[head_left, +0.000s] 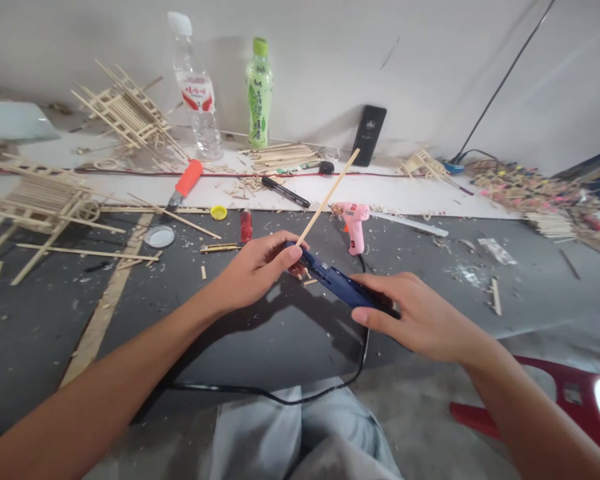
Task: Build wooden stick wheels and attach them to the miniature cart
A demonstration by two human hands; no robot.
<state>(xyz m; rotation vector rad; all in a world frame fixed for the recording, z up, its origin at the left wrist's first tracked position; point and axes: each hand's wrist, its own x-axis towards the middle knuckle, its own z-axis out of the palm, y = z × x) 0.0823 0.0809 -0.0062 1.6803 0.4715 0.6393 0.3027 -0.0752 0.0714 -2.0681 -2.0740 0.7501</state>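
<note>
My left hand [273, 259] pinches a thin wooden stick [330, 193] near its lower end, and the stick slants up to the right. My right hand [415, 310] is closed around the handle of a dark blue hand tool [343, 285] that looks like a cutter. The tool's front end reaches to my left fingertips, right beside the base of the stick. Whether its jaws touch the stick is hidden by my fingers. Both hands are above the dark table [270, 347]. Behind them lies a pink glue gun [355, 223].
Stick-built models [37, 197] stand at left. A plastic water bottle [200, 100], a green bottle [259, 93] and a phone [370, 135] are along the wall. An orange-handled knife [187, 179], a black marker [285, 192] and loose sticks [285, 157] lie around. A black cord [280, 399] crosses the front.
</note>
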